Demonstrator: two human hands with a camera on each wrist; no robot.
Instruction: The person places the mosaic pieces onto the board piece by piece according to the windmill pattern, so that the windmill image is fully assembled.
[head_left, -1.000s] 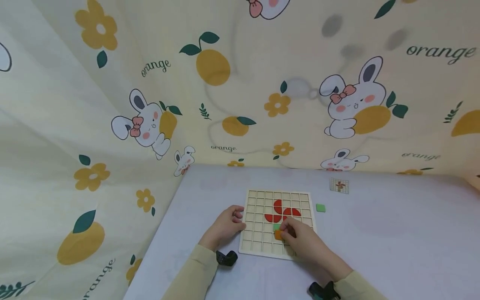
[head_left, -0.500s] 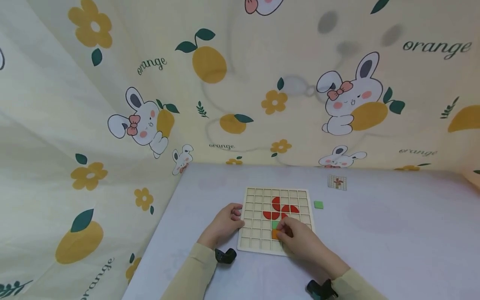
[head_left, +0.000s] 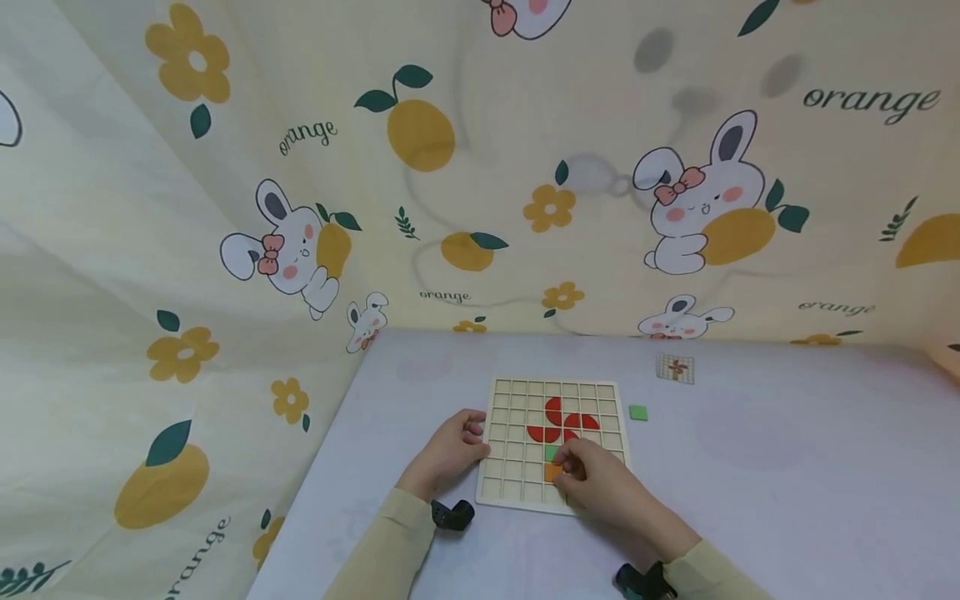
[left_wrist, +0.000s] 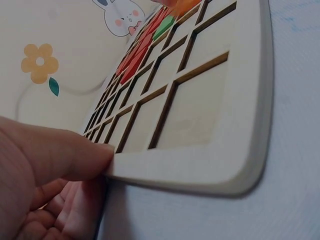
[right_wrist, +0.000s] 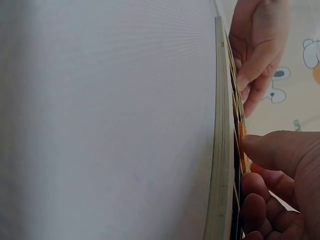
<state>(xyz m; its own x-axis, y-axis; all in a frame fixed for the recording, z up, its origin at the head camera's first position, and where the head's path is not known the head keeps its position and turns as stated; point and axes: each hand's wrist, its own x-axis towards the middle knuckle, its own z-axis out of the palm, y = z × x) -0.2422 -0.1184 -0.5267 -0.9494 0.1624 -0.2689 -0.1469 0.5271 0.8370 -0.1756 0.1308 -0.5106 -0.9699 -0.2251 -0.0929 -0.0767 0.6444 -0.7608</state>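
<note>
A square wooden grid board (head_left: 517, 505) lies flat on the table. My left hand (head_left: 447, 450) holds its left edge, the thumb (left_wrist: 75, 156) lying on the rim and the other fingers curled beside it. Just right of the board's middle column, my right hand (head_left: 611, 482) pinches an orange square tile (head_left: 552, 472) at one of the cells; in the right wrist view the thumb touches that tile (right_wrist: 242, 144). Directly above it sits a green tile (head_left: 551, 452). Several red rounded pieces (head_left: 553, 410) form a pinwheel farther up, partly covered by the right fingers.
A loose green tile (head_left: 638, 412) lies right of the board. Farther back is a small card (head_left: 675, 368) printed with a pinwheel on a grid. A patterned cloth (head_left: 480, 167) hangs behind and to the left of the white table (head_left: 787, 467).
The orange tile, tilted one second ago, now lies squarer in line with the grid, the right fingers still at it. The left hand stays at the board's edge.
</note>
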